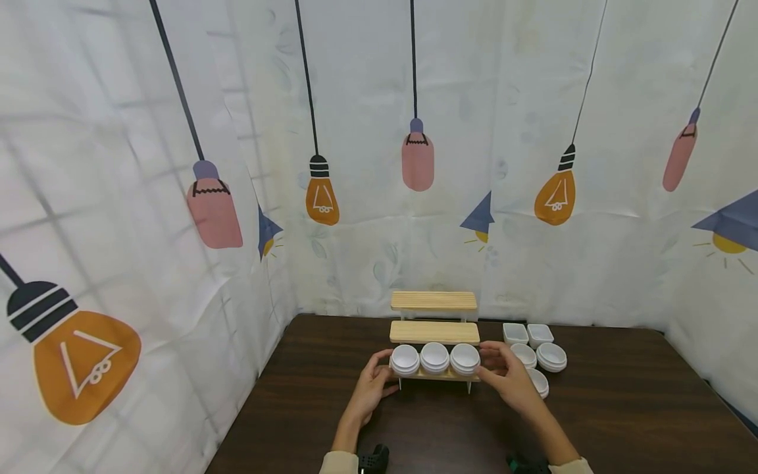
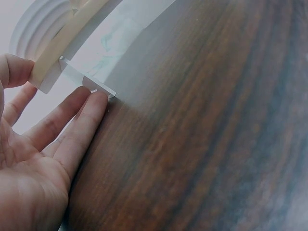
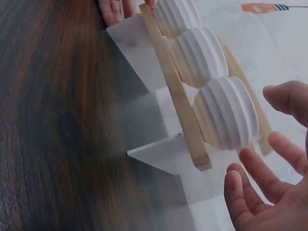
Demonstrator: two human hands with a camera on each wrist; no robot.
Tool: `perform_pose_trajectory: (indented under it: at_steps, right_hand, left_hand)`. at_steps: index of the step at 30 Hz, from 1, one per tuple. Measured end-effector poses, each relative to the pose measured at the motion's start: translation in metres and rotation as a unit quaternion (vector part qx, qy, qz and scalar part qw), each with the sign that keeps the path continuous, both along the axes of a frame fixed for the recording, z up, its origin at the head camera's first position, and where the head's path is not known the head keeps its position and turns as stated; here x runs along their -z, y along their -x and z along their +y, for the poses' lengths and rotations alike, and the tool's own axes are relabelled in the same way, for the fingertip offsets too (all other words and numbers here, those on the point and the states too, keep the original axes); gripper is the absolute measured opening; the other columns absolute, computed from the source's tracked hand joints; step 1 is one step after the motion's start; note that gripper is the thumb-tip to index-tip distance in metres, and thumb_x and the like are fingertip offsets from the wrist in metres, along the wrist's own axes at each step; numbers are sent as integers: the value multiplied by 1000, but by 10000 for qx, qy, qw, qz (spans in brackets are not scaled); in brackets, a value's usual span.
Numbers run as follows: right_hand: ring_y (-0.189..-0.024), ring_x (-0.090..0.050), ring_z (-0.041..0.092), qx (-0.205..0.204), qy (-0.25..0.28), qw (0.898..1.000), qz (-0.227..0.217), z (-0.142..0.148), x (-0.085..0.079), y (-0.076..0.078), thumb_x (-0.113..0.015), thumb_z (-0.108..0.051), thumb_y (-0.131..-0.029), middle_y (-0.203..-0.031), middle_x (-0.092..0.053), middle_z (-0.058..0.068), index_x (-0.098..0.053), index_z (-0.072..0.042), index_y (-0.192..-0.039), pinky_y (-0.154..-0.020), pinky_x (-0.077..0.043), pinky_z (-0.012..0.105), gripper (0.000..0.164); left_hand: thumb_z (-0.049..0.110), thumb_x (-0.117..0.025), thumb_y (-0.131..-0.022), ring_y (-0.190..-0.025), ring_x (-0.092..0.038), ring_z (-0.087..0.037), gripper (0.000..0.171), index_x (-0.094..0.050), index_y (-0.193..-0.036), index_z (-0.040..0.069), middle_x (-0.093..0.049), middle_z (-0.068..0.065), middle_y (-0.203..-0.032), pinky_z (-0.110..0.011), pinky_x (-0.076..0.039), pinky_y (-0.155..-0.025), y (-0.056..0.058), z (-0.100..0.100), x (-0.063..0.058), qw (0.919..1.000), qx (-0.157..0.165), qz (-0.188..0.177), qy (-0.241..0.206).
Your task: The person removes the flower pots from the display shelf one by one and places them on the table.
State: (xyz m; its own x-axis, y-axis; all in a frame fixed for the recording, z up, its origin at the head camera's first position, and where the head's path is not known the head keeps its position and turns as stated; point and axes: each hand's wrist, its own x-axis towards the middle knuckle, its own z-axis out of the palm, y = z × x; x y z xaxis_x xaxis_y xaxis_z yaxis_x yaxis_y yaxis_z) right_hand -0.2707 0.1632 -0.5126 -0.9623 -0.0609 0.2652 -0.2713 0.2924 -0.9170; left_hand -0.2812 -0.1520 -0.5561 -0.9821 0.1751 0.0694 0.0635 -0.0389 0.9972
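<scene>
The rack [image 3: 174, 86] runs aslant from upper left to lower centre, its front wooden slat borne by pale supports [image 3: 160, 152] over the dark, streaked surface [image 3: 57, 125]. Three stacks of white bowls [image 3: 204, 55], ridged in profile, sit in a row along the slat. At lower right, the right hand [image 3: 284, 192] lies just beside the nearest stack, fingers spread. At upper left, fingers of the left hand [image 3: 112, 10] show at the rack's far end. Upper right: an orange bulb print [image 3: 260, 8].
</scene>
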Motion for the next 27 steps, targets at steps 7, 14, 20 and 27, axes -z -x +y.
perform_pose_trajectory:
  at_steps: [7,14,20,27]
  right_hand:
    - [-101,-62,12,158,-69,9997,-169,-5,3,3,-79,-14,-87,-126,-65,19,-58,-6,-133,-80,-51,24,51]
    - [-108,-60,17,65,14,9996,-268,-11,4,6,-80,-16,-87,-127,-64,17,-56,-7,-135,-83,-51,24,55]
    - [-112,-58,20,268,-26,9990,-352,-15,4,6,-82,-15,-86,-129,-63,18,-54,-5,-137,-82,-51,23,59]
    - [-111,-57,16,413,-194,9986,-270,-21,8,8,-83,-17,-85,-128,-65,17,-55,-5,-137,-80,-50,23,60]
  left_hand:
    - [9,-44,-106,-111,-67,-22,43,-44,-149,9,-68,-14,-118,-55,-57,-97,0,2,-1,10000,11,13,5]
    - [9,-45,-106,-111,-67,-21,43,-45,-148,10,-68,-14,-117,-52,-58,-97,1,1,0,10000,-31,-32,29]
    - [9,-47,-105,-111,-67,-21,43,-47,-147,13,-68,-11,-117,-50,-58,-97,1,1,0,10000,-23,-66,36]
    - [9,-47,-104,-111,-67,-22,43,-47,-147,12,-68,-12,-116,-51,-58,-97,1,0,1,10000,-43,-57,52]
